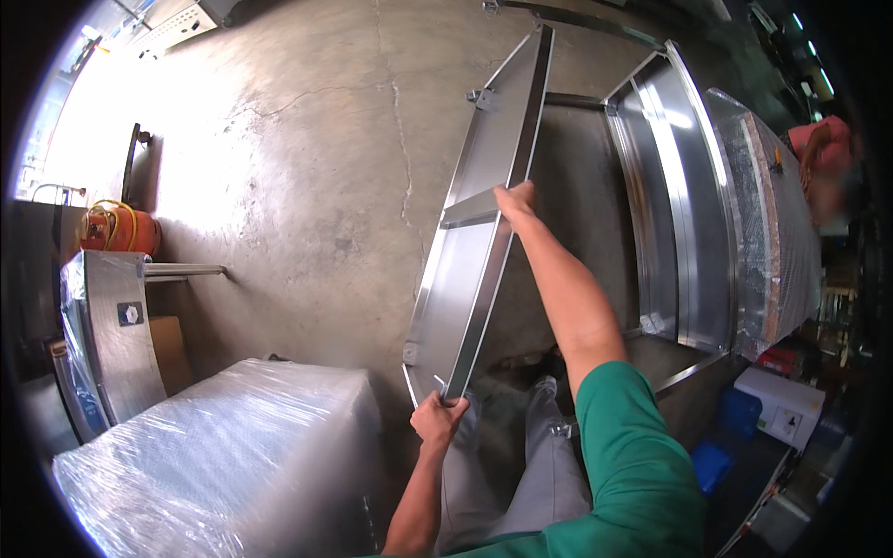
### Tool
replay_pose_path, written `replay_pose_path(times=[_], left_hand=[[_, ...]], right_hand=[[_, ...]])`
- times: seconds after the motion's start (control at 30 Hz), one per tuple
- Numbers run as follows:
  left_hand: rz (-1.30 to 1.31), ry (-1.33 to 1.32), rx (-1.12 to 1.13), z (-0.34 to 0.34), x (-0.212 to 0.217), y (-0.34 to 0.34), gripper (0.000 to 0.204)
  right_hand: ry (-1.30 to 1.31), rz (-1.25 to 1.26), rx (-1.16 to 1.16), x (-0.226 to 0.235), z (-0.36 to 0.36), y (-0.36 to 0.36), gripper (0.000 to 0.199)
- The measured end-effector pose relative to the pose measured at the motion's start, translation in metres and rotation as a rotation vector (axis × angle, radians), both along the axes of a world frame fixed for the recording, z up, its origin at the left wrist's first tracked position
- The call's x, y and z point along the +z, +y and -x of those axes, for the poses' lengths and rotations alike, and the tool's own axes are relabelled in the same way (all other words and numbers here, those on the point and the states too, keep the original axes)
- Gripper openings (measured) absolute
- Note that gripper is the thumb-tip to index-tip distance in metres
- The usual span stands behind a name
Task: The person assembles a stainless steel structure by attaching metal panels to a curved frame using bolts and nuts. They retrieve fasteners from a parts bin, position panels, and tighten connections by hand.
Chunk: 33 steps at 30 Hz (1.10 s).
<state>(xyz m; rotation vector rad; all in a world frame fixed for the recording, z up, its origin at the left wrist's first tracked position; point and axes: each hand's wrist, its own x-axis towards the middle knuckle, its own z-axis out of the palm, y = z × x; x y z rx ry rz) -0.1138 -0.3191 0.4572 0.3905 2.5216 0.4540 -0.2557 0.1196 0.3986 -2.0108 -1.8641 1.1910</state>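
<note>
A long stainless-steel shelf panel (476, 209) with folded edges and a cross brace slants across the middle of the view, its underside toward me. My left hand (437, 418) is closed on its near end, beside a small corner bracket. Farther along, my right hand (516, 202) grips the right edge near the cross brace. To the right, a stainless-steel table frame (674, 186) lies on its side with its legs (595, 26) pointing left. The panel hangs between my body and that frame; whether it touches the frame I cannot tell.
A plastic-wrapped box-shaped unit (233, 456) stands at the near left. Behind it are a steel unit (116, 325) with a projecting leg and an orange gas cylinder (121, 230). Bubble-wrapped goods (781, 232) stand behind the frame, with another person (823, 149) beyond. Cracked concrete floor (326, 186) spreads ahead.
</note>
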Motion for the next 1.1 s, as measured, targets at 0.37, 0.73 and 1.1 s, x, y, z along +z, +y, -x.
replay_pose_path(times=[0.37, 0.73, 1.1], left_hand=[[-0.208, 0.237, 0.043, -0.028, 0.034, -0.079, 0.046], [-0.204, 0.311, 0.129, -0.135, 0.069, -0.155, 0.040], [-0.029, 0.376, 0.639, -0.329, 0.116, -0.198, 0.051]], right_hand=[[0.350, 0.113, -0.071, 0.033, -0.064, -0.071, 0.043], [0.343, 0.061, 0.161, 0.070, -0.126, -0.161, 0.033], [0.068, 0.044, 0.431, 0.074, -0.189, -0.255, 0.050]])
